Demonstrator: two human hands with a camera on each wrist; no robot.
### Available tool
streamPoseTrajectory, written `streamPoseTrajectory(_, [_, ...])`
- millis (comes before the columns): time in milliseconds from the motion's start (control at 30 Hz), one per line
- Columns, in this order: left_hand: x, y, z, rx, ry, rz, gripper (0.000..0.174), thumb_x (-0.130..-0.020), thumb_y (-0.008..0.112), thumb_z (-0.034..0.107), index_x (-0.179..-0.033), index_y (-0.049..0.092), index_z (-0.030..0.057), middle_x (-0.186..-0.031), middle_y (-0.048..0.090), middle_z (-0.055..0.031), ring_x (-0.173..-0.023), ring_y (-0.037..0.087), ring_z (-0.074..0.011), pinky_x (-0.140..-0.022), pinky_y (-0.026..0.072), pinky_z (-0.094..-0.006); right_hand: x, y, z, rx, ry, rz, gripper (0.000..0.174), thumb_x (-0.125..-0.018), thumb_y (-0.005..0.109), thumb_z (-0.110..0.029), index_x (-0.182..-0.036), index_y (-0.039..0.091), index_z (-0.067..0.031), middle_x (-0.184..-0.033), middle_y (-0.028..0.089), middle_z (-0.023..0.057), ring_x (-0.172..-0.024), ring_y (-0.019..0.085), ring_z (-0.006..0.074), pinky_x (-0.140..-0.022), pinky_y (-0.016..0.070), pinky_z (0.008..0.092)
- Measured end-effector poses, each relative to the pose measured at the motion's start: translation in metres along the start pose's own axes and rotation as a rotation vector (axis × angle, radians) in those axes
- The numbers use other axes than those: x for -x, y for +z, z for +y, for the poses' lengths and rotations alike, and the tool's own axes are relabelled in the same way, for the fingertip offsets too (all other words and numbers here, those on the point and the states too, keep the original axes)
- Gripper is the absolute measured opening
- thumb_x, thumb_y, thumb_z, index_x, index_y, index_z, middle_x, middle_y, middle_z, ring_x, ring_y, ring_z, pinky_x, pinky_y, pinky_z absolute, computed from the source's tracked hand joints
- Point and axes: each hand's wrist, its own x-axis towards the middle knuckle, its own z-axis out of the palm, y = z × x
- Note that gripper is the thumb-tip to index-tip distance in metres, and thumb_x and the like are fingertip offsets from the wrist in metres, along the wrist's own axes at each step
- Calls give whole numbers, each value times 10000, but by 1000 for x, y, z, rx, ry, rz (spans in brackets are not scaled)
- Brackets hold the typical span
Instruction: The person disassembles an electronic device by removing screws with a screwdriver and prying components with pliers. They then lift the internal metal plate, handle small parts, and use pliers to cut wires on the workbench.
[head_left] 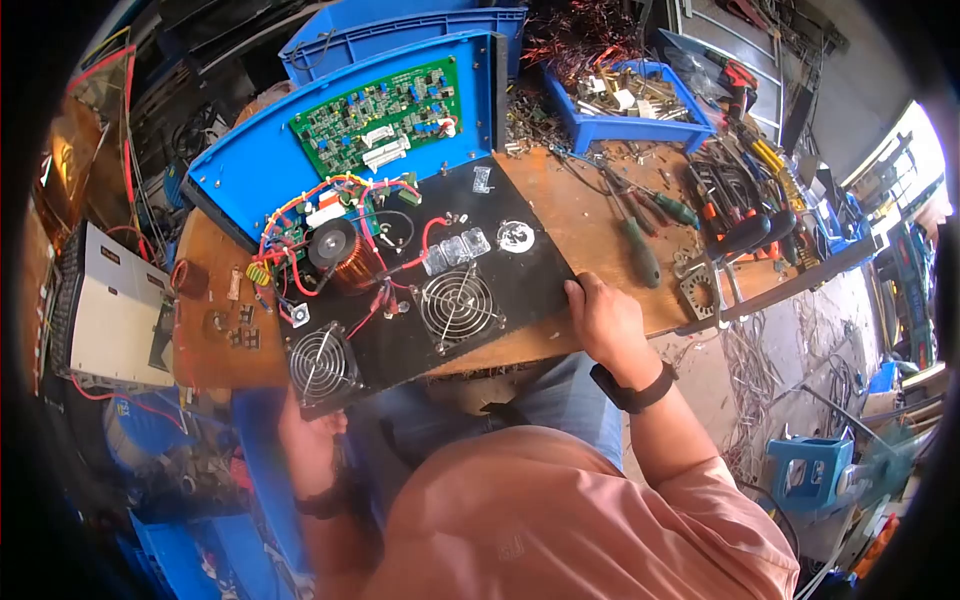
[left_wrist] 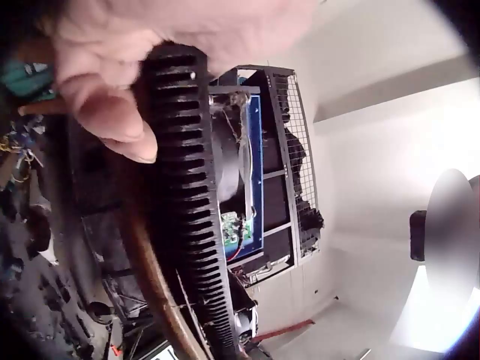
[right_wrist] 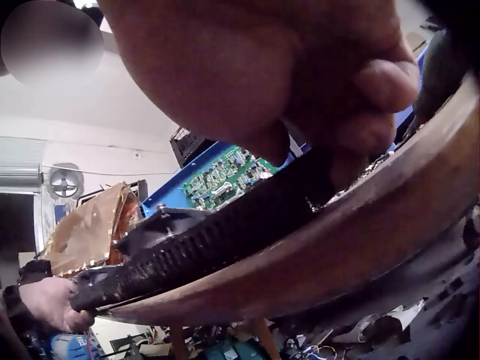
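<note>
A black chassis panel [head_left: 505,270] lies on the round wooden table [head_left: 590,215]. It carries two fans [head_left: 457,305], a copper coil [head_left: 350,262] and red wiring. A blue panel [head_left: 250,170] with a green circuit board [head_left: 385,115] stands tilted at its far side. My right hand [head_left: 600,315] grips the panel's right corner. My left hand [head_left: 310,435] grips its near-left corner below the second fan [head_left: 322,365]. In the left wrist view my fingers [left_wrist: 112,112] curl over the panel's ribbed black edge [left_wrist: 184,195]. The right wrist view shows the same ribbed edge [right_wrist: 225,232] under my right hand [right_wrist: 322,112].
Screwdrivers [head_left: 640,250] and pliers lie on the table's right half. A blue bin [head_left: 640,110] of parts and a blue crate [head_left: 400,30] sit behind. A grey-white box [head_left: 115,310] stands left of the table. Small loose parts [head_left: 235,325] lie left of the panel.
</note>
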Motion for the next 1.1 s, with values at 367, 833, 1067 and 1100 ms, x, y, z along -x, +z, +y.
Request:
streamPoseTrajectory(367, [19, 3, 35, 37, 82, -106, 418, -954, 501, 426, -1113, 609, 54, -795, 661, -106, -627, 615, -223, -465, 457, -340, -34, -30, 0, -185, -80, 46, 334, -998, 423, -222, -1095, 632, 20, -935, 684, 271, -916, 663, 432, -811, 526, 501])
streamPoseTrajectory(833, [35, 65, 130, -100, 36, -143, 428, -954, 513, 458, -1115, 593, 69, -717, 621, -94, -477, 556, -202, -401, 429, -308, -56, -49, -20, -1033, 126, 41, 424, -1045, 413, -247, -1191, 643, 78, -652, 598, 67, -486, 553, 121, -450, 433, 264])
streamPoseTrajectory(1067, [44, 89, 159, -242, 71, -178, 406, -950, 513, 439, -1094, 593, 67, -691, 615, -84, -455, 538, -186, -386, 407, -307, -50, -32, -15, -1236, 212, 110, 419, -1035, 407, -232, -1223, 624, 73, -629, 578, 73, -473, 526, 127, -437, 420, 265])
streamPoseTrajectory(1100, [47, 96, 165, -262, 75, -157, 407, -950, 513, 440, -1087, 596, 66, -682, 613, -83, -453, 535, -184, -388, 404, -305, -49, -30, -14, -1257, 226, 108, 420, -1034, 404, -234, -1219, 626, 72, -632, 579, 75, -473, 526, 129, -438, 420, 266])
